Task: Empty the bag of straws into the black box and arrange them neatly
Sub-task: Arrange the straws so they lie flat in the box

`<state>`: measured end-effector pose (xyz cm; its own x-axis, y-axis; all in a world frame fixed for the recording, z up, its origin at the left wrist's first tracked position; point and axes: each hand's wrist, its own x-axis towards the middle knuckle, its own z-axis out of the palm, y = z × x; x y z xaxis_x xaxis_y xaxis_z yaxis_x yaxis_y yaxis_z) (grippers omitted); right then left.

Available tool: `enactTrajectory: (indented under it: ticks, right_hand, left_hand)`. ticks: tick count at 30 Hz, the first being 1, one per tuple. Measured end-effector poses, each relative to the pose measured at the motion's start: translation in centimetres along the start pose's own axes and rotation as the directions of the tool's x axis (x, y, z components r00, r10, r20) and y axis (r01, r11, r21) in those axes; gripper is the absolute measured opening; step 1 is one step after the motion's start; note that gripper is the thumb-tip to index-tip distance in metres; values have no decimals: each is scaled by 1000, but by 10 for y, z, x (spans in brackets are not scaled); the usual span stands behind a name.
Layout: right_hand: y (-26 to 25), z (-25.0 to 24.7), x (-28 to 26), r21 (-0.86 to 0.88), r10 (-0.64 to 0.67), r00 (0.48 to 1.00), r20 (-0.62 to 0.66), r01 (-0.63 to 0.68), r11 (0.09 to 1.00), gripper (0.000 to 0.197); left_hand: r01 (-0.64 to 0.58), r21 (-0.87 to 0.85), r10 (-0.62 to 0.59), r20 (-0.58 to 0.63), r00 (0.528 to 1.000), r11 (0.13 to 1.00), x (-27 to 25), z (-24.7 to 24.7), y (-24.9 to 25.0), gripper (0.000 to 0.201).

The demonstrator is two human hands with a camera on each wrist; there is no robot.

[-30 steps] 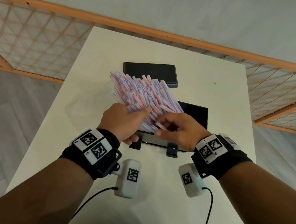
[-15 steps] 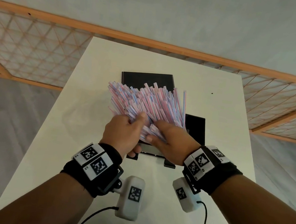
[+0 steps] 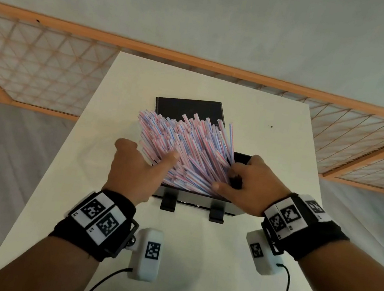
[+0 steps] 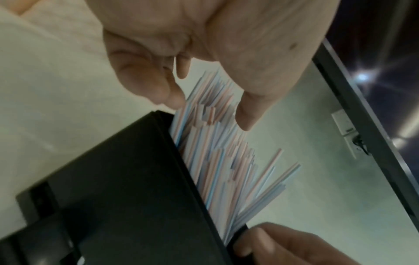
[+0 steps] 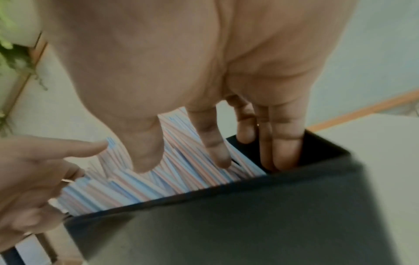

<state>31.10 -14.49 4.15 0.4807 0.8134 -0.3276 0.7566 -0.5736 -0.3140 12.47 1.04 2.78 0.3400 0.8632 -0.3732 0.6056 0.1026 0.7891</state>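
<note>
A thick bundle of pink, blue and white striped straws [image 3: 185, 149] stands tilted in the black box [image 3: 202, 201], fanning up and away to the left. My left hand [image 3: 148, 153] is open at the bundle's left side, its thumb lying on the straws and its fingers spread past them. My right hand [image 3: 225, 179] is at the right end. In the right wrist view its straight fingers [image 5: 283, 143] reach down inside the box [image 5: 249, 215], while thumb and forefinger press on the straws [image 5: 176, 172]. The left wrist view shows the straws [image 4: 217, 161] rising over the box wall [image 4: 113, 179].
A flat black lid [image 3: 186, 109] lies on the white table [image 3: 193, 258] just behind the box. Two black clips [image 3: 168, 203] stick out of the box's near wall. An orange wooden lattice rail [image 3: 47, 67] runs behind the table.
Both hands held the bundle together over the box. The straws now sit lower in the box and fan wider; my hands have moved apart to its two ends, and my left has loosened its hold.
</note>
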Motion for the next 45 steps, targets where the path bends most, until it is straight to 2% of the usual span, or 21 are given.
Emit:
enactTrajectory:
  ticks: [3, 6, 10, 15, 18, 23, 27, 29, 31, 32, 34, 36, 38, 40, 42, 45]
  right_hand:
    - [-8, 0, 15, -26, 113, 992, -48, -114, 993, 61]
    - [-10, -2, 27, 20, 266, 961, -70, -265, 964, 62]
    - [-16, -7, 34, -6, 205, 976, -70, -206, 979, 46]
    - [-31, -5, 36, -55, 147, 988, -48, -150, 987, 43]
    - [-36, -6, 37, -165, 61, 998, 0, -60, 985, 37]
    - [-38, -16, 43, -82, -21, 982, -186, 6, 997, 15]
    - [-42, -12, 47, -148, -32, 996, -82, 20, 989, 17]
    - [-38, -10, 46, -26, -26, 988, -149, 23, 999, 15]
    - [-33, -11, 46, 83, 55, 973, -226, -36, 996, 17]
    - [-32, -11, 46, 78, 107, 971, -214, -92, 993, 20]
    - [-28, -9, 46, -47, 167, 975, -147, -175, 983, 35]
    - [-26, -8, 43, -98, 160, 982, -105, -170, 981, 48]
    - [-23, -6, 35, -59, 121, 993, -5, -121, 991, 53]
    - [-23, -1, 26, 35, 41, 986, 160, -47, 998, 47]
    - [-28, 4, 17, 143, -33, 963, 269, -6, 990, 35]
    - [-30, 10, 13, 190, -115, 951, 288, 61, 980, 32]
  left_hand:
    - [5, -10, -4, 67, 998, 1000, -7, 5, 2, 65]
    - [-20, 17, 19, 100, 995, 1000, -12, 6, 3, 58]
    - [-77, 72, 69, 105, 992, 994, -14, 2, -2, 40]
    - [-183, 132, 162, 153, 975, 974, -15, 7, 1, 26]
    - [-186, 168, 155, 179, 972, 968, -16, 9, 6, 41]
    - [-217, 210, 176, 199, 964, 953, -13, 11, 7, 48]
    - [-231, 251, 179, 215, 960, 940, -11, 13, 8, 57]
    - [-218, 246, 166, 217, 962, 945, -10, 12, 8, 58]
    - [-219, 242, 169, 211, 963, 945, -9, 11, 6, 55]
    - [-221, 247, 172, 207, 963, 943, -8, 11, 4, 53]
    - [-230, 245, 181, 204, 962, 942, -9, 10, 3, 51]
    - [-243, 240, 196, 204, 959, 940, -10, 10, 3, 51]
    - [-246, 234, 198, 209, 958, 941, -11, 10, 3, 51]
    - [-233, 232, 183, 219, 959, 944, -12, 9, 5, 52]
    - [-209, 230, 158, 222, 962, 951, -12, 9, 7, 56]
    - [-179, 215, 131, 222, 966, 960, -10, 11, 10, 59]
